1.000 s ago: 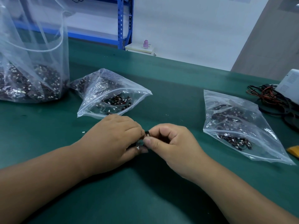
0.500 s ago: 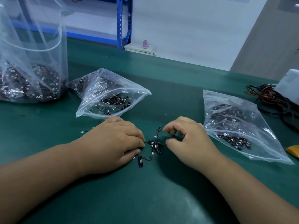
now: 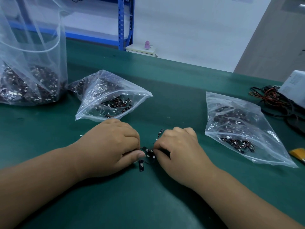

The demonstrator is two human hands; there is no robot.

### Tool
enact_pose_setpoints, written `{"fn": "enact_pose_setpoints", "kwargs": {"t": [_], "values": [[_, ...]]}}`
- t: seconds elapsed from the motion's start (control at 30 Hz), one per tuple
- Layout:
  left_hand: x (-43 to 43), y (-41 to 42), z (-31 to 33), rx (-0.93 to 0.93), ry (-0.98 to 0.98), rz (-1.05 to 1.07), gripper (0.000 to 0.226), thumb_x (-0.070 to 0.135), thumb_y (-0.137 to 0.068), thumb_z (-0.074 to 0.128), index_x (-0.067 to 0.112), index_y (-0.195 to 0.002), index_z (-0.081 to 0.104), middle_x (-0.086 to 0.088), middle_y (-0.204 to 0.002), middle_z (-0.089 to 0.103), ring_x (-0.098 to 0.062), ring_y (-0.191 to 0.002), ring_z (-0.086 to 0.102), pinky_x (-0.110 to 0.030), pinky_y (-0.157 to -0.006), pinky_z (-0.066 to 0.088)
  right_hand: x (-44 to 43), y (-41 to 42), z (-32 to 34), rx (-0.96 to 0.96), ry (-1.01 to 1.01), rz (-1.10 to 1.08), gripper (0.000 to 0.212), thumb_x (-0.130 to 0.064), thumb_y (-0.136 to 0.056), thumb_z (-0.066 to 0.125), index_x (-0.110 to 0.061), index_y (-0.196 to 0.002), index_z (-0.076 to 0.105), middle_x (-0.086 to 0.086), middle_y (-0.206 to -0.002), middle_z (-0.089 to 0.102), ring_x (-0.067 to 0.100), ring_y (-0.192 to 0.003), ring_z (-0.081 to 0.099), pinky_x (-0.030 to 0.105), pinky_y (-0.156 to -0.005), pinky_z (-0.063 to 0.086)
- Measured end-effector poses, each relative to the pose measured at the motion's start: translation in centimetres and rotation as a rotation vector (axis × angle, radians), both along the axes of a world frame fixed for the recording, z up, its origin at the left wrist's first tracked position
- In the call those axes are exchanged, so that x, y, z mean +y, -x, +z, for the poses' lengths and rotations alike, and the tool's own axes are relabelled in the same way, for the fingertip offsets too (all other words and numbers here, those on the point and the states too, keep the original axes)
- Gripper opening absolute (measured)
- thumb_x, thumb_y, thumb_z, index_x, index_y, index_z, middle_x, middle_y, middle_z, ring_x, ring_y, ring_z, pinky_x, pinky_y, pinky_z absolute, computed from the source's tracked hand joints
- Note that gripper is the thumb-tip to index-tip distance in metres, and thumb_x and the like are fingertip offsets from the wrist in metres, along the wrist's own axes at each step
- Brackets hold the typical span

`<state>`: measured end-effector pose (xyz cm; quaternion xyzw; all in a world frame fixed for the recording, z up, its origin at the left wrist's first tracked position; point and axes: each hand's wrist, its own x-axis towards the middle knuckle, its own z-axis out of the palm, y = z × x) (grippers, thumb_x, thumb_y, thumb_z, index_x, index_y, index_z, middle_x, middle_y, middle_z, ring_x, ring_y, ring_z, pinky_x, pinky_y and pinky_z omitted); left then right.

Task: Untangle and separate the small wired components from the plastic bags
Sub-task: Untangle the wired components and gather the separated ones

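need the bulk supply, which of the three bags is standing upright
The big bag at far left stands upright; the middle zip bag and right zip bag lie on the table.

No legible text, brand or number anywhere; only faint grey print on label of white box [image 3: 295, 86] at right edge, too small and blurred to read

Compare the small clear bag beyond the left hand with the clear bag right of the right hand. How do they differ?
The left bag bulges up into a peak; the right bag lies flatter. The left bag sits against the tall bag; the right bag lies beside the cable tangle. Both are clear and hold dark wired components.
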<state>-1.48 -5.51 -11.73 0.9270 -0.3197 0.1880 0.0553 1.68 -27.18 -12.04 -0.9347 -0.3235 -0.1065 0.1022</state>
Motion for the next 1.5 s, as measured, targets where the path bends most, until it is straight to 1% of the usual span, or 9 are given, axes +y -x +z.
{"fn": "enact_pose_setpoints", "kwargs": {"t": [0.1, 0.23, 0.4, 0.5, 0.7, 0.9, 1.13, 1.37, 1.5], "values": [[-0.2, 0.1, 0.2, 0.015, 0.058, 0.03, 0.043, 0.064, -0.092, 0.04, 0.027, -0.086, 0.061, 0.013, -0.086, 0.061, -0.015, -0.078, 0.059, -0.039, -0.077, 0.049, 0.6, 0.4, -0.1, -0.025, 0.023, 0.022, 0.023, -0.038, -0.092, 0.05, -0.029, -0.086, 0.07, -0.009, -0.082, 0.057, 0.019, -0.085, 0.048, 0.039, -0.082, 0.034], [-1.0, 0.4, -0.2, 0.032, 0.034, 0.085, 0.057, 0.081, -0.081, 0.042, 0.03, -0.101, 0.059, 0.015, -0.094, 0.059, -0.013, -0.09, 0.058, -0.04, -0.085, 0.047, 1.3, 0.8, -0.4, -0.049, 0.003, 0.042, 0.024, -0.033, -0.092, 0.049, -0.025, -0.081, 0.069, -0.007, -0.079, 0.053, 0.021, -0.081, 0.047, 0.04, -0.079, 0.036], [-1.3, 0.4, -0.5, 0.033, 0.016, 0.109, 0.034, 0.056, -0.088, 0.047, 0.026, -0.087, 0.062, 0.012, -0.091, 0.059, -0.016, -0.087, 0.056, -0.04, -0.08, 0.049, 1.0, 0.8, -0.5, -0.049, -0.148, 0.07, 0.028, -0.031, -0.096, 0.039, -0.023, -0.086, 0.064, -0.006, -0.084, 0.054, 0.02, -0.082, 0.052, 0.043, -0.081, 0.04], [-1.2, 0.2, -0.5, 0.045, 0.033, 0.097, 0.032, 0.045, -0.091, 0.043, 0.023, -0.084, 0.065, 0.01, -0.089, 0.062, -0.019, -0.084, 0.058, -0.041, -0.077, 0.051, 0.7, 0.7, -0.6, -0.034, -0.232, 0.104, 0.019, -0.028, -0.098, 0.043, -0.023, -0.088, 0.058, -0.008, -0.084, 0.053, 0.018, -0.081, 0.051, 0.044, -0.083, 0.04], [-0.9, 0.2, -0.4, 0.077, 0.052, 0.095, 0.027, 0.048, -0.093, 0.044, 0.03, -0.084, 0.062, 0.016, -0.088, 0.06, -0.013, -0.085, 0.056, -0.039, -0.079, 0.05, -0.6, -1.1, -0.5, -0.111, -0.403, 0.07, 0.017, -0.02, -0.098, 0.05, -0.02, -0.086, 0.061, -0.009, -0.079, 0.062, 0.021, -0.075, 0.057, 0.047, -0.079, 0.044], [-0.7, 0.4, -0.4, 0.094, 0.069, 0.093, 0.021, 0.047, -0.092, 0.05, 0.033, -0.086, 0.065, 0.02, -0.09, 0.06, -0.007, -0.089, 0.056, -0.037, -0.082, 0.05, -3.0, -3.5, -1.1, -0.147, -0.636, -0.092, 0.012, -0.01, -0.094, 0.065, -0.016, -0.083, 0.065, -0.008, -0.074, 0.062, 0.018, -0.07, 0.056, 0.046, -0.072, 0.049], [-0.7, 0.6, -0.4, 0.083, 0.02, 0.061, 0.035, 0.05, -0.094, 0.044, 0.033, -0.101, 0.074, 0.024, -0.107, 0.065, -0.005, -0.103, 0.06, -0.038, -0.09, 0.051, -3.2, -4.0, -1.6, -0.138, -0.651, -0.112, 0.014, -0.012, -0.091, 0.068, -0.021, -0.081, 0.065, -0.01, -0.074, 0.063, 0.011, -0.073, 0.057, 0.044, -0.075, 0.05], [-0.6, 0.6, -0.3, 0.078, -0.009, 0.037, 0.035, 0.05, -0.094, 0.045, 0.033, -0.108, 0.072, 0.023, -0.11, 0.064, -0.006, -0.104, 0.06, -0.037, -0.091, 0.051, -3.0, -4.0, -1.7, -0.138, -0.685, -0.045, 0.005, -0.02, -0.087, 0.065, -0.023, -0.083, 0.064, -0.009, -0.081, 0.065, 0.01, -0.076, 0.059, 0.032, -0.071, 0.047], [-0.6, 0.5, -0.4, 0.071, -0.005, 0.021, 0.033, 0.049, -0.094, 0.045, 0.034, -0.106, 0.071, 0.022, -0.109, 0.063, -0.006, -0.103, 0.059, -0.037, -0.091, 0.051, -2.9, -3.9, -1.8, -0.15, -0.677, -0.029, 0.006, -0.022, -0.089, 0.063, -0.025, -0.084, 0.062, -0.013, -0.087, 0.063, 0.009, -0.078, 0.059, 0.036, -0.074, 0.051]]}}
